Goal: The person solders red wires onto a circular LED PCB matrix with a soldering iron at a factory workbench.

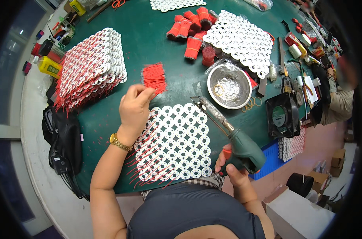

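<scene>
My left hand [135,107], with a gold watch on its wrist, pinches at the near edge of a pile of cut red wires [154,76]. How many wires are between its fingertips is hidden. My right hand [230,165] grips the handle of a green soldering gun [244,149], whose metal tip points up and left over the table. In front of me lies a flat panel of joined white round circuit boards [183,141]. Red wires stick out from the discs on its left and lower left; those at the right are bare.
On the green table [137,24], a wired panel stack [95,65] stands left, bundled red wires [191,28] and more white panels [242,40] at the back. A metal bowl [230,86] sits beyond the gun, a black fan [282,114] at right. Another person [338,99] is far right.
</scene>
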Motion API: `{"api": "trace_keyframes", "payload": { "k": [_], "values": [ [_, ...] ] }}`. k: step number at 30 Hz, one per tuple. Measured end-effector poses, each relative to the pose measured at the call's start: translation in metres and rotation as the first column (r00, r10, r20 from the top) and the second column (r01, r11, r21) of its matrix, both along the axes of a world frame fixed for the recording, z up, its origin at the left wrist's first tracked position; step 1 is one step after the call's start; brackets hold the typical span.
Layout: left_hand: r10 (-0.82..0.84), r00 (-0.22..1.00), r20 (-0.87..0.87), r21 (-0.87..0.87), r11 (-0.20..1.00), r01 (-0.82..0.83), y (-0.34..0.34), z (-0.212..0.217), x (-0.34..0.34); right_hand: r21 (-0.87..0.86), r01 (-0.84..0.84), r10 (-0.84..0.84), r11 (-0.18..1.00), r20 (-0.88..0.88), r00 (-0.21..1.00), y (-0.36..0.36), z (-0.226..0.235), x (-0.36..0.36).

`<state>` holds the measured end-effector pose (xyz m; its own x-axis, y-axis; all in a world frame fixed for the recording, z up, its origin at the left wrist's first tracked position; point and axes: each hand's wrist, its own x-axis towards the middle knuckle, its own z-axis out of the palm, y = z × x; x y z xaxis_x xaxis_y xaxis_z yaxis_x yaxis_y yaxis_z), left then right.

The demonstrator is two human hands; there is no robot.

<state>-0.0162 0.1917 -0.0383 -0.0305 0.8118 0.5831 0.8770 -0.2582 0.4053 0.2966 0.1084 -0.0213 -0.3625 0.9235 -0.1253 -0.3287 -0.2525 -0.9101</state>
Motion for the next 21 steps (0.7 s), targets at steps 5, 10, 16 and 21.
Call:
{"api": "trace_keyframes", "payload": {
  "k": [5, 10, 16, 21],
  "values": [
    [0.035, 0.954, 0.297, -0.169, 0.986, 0.016, -0.030, 0.012, 0.012, 0.071, 0.002, -0.003, 0.998, 0.025, 1.000, 0.012, 0.006, -0.005],
    [0.070, 0.972, 0.224, -0.323, 0.946, 0.006, -0.037, 0.001, 0.014, 0.209, -0.220, 0.108, 0.953, 0.446, 0.888, 0.021, -0.013, -0.009],
    [0.110, 0.986, 0.121, -0.356, 0.933, -0.061, -0.036, -0.010, 0.019, 0.349, -0.326, 0.138, 0.878, 0.469, 0.873, 0.025, -0.025, -0.018],
    [0.105, 0.985, 0.136, -0.322, 0.945, -0.056, -0.035, -0.013, 0.017, 0.351, -0.328, 0.099, 0.877, 0.537, 0.838, 0.022, -0.021, -0.020]
  ]
}}
